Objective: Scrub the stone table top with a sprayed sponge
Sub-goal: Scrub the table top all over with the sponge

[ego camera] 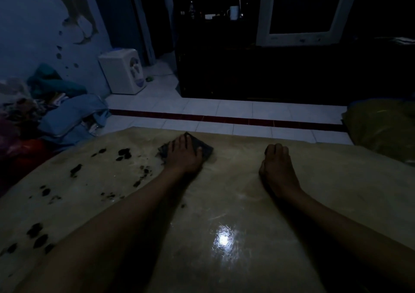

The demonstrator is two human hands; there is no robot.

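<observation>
The room is dim. A beige stone table top point(224, 202) fills the lower view, with a bright light reflection near its middle. My left hand point(183, 155) lies flat on a dark sponge point(202, 147) near the table's far edge, fingers spread over it and pressing it down. My right hand point(277, 169) rests on the bare stone to the right, fingers curled under and holding nothing. Several dark blotches point(76, 170) mark the left part of the table top.
A pile of clothes point(67, 113) lies on the floor at the left. A white water dispenser point(122, 72) stands by the wall. Beyond the tiled floor stand a dark cabinet point(269, 72), an old monitor point(301, 11) and a white mug point(234, 12). A yellowish bag point(381, 126) sits right.
</observation>
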